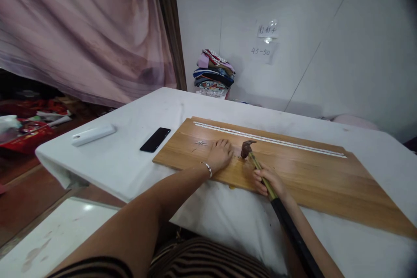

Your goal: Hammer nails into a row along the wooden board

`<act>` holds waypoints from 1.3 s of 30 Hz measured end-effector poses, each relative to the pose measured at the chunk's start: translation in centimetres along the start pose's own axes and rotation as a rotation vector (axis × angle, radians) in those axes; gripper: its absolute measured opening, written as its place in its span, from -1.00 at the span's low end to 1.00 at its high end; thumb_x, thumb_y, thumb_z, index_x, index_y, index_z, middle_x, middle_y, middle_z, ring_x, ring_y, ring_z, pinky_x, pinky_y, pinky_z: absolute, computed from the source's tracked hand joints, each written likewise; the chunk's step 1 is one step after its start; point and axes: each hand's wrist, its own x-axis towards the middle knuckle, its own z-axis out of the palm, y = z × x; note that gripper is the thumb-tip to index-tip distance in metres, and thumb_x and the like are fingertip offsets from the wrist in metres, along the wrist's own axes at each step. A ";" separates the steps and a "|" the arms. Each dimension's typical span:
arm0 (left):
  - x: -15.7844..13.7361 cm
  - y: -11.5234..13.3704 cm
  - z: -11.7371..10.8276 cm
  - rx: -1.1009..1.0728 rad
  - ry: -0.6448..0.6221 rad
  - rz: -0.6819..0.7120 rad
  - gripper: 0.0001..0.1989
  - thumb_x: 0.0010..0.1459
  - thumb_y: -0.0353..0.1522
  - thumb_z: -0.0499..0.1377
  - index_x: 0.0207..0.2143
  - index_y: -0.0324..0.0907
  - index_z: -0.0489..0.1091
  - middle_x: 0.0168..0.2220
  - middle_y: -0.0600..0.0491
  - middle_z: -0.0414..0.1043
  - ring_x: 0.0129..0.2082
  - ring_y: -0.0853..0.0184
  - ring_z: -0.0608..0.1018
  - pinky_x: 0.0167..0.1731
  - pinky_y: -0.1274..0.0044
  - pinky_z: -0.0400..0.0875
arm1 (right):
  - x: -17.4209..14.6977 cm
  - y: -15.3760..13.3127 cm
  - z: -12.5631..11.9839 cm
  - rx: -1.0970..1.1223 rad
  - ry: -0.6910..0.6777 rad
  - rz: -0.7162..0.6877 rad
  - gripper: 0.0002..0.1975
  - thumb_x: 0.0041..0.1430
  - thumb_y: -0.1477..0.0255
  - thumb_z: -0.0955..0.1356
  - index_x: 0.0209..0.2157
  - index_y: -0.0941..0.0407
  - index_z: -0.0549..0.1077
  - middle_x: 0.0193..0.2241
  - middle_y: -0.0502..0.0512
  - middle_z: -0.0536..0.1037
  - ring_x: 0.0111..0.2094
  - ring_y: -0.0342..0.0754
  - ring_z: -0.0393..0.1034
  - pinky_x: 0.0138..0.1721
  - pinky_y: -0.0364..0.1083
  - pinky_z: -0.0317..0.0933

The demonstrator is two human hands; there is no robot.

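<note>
A claw hammer (263, 175) is gripped partway along its handle by my right hand (269, 182), the fingers wrapped round it. Its rusty head (246, 148) is over the wooden board (312, 178), close to some small dark specks; whether it touches the wood I cannot tell. My left hand (221, 154), a silver bracelet at its wrist, lies palm down on the board with fingers stretched out. Just left of that hand is a small pile of nails (200, 142). A pale measuring strip (267, 138) runs along the board's far side.
The board rests on a table with a white cloth (137, 113). Left of it lie a black phone (155, 140) and a white cylindrical object (94, 134). Folded clothes (214, 74) are stacked by the wall. A pink curtain (97, 21) hangs at the left.
</note>
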 end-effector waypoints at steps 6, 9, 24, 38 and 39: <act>0.0 -0.1 -0.5 0.001 -0.038 0.013 -0.75 0.40 -0.31 0.04 0.00 -0.16 0.44 0.13 -0.14 0.49 0.20 0.11 0.44 0.22 0.27 0.27 | -0.1 -0.4 0.1 0.003 -0.001 -0.033 -0.52 0.01 0.28 0.49 -0.06 0.02 0.31 -0.61 -0.29 0.28 -0.79 -0.29 0.01 -0.81 -0.27 -0.09; 0.2 -0.4 0.0 -0.009 -0.023 0.017 -0.74 0.40 -0.31 0.05 0.02 -0.16 0.43 0.17 -0.16 0.47 0.23 0.09 0.42 0.24 0.25 0.25 | 0.0 -0.2 -0.1 0.001 -0.002 -0.038 -0.52 0.02 0.29 0.47 -0.03 0.03 0.31 -0.60 -0.28 0.30 -0.79 -0.29 0.03 -0.81 -0.27 -0.10; 0.4 -0.9 1.0 -0.035 -0.014 0.022 -0.69 0.41 -0.29 0.04 0.10 -0.15 0.43 0.25 -0.15 0.42 0.29 0.08 0.38 0.28 0.21 0.23 | 0.2 0.1 -0.4 0.017 -0.005 0.005 -0.40 0.00 0.30 0.48 0.08 0.01 0.28 -0.60 -0.30 0.30 -0.80 -0.28 0.04 -0.81 -0.26 -0.09; 0.6 -0.8 1.1 -0.023 -0.013 0.031 -0.70 0.41 -0.30 0.03 0.08 -0.16 0.44 0.22 -0.15 0.45 0.27 0.08 0.40 0.26 0.21 0.25 | 0.2 0.0 -0.2 0.008 0.011 0.043 -0.34 -0.05 0.29 0.49 0.09 0.00 0.25 -0.61 -0.31 0.31 -0.79 -0.28 0.05 -0.81 -0.28 -0.09; 0.6 -0.9 1.1 -0.021 -0.014 0.032 -0.70 0.41 -0.30 0.03 0.07 -0.16 0.44 0.22 -0.16 0.45 0.27 0.07 0.40 0.26 0.21 0.25 | 0.2 0.0 -0.3 0.007 0.007 0.043 -0.34 -0.05 0.29 0.49 0.09 0.00 0.24 -0.61 -0.32 0.31 -0.79 -0.28 0.05 -0.81 -0.28 -0.09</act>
